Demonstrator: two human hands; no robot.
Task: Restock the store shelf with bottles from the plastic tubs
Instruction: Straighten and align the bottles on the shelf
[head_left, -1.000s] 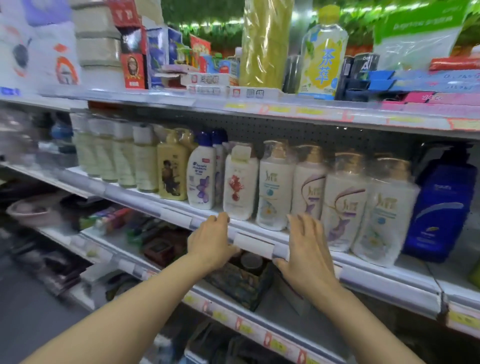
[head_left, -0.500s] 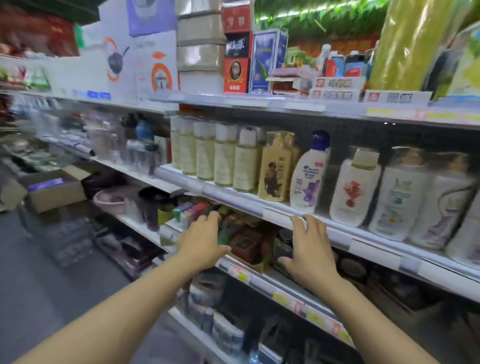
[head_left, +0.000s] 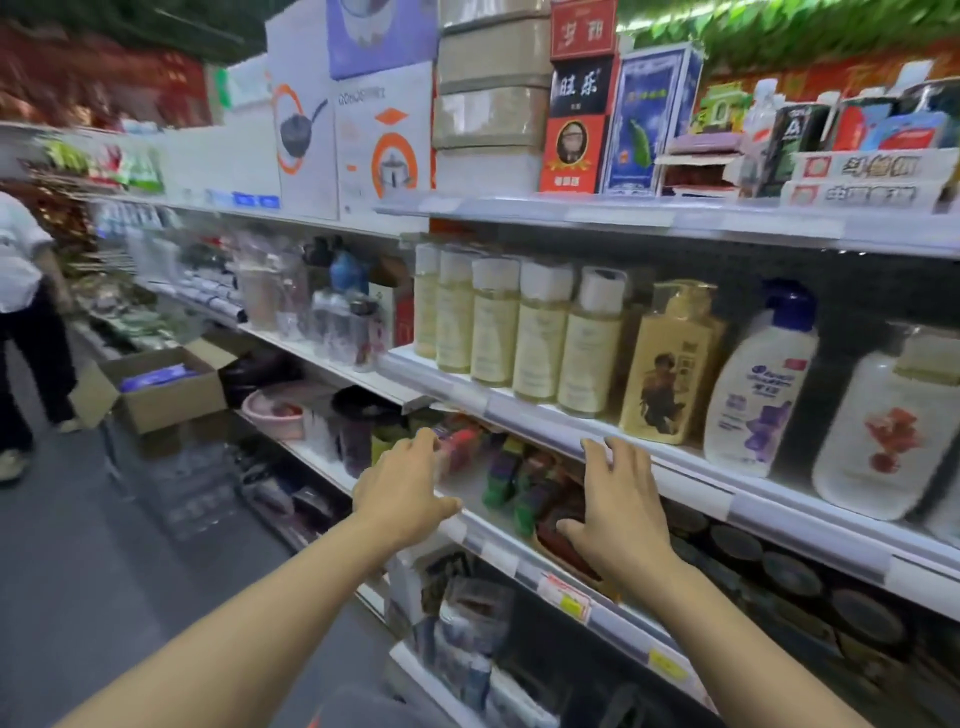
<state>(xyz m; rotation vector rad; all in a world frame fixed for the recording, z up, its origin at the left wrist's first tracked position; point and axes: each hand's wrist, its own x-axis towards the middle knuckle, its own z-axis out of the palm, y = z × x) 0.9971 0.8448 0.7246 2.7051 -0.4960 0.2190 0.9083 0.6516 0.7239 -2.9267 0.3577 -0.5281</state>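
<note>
Both hands are empty: the left hand (head_left: 402, 491) hovers spread, the right hand (head_left: 618, 501) has open fingers brushing the white metal shelf edge (head_left: 540, 410). The pale yellow white-capped bottles (head_left: 519, 327) stand in a row above. No plastic tub shows (only an open brown cardboard box (head_left: 166, 387) holding blue packets), so turning towards the tubs seems wise.
</note>
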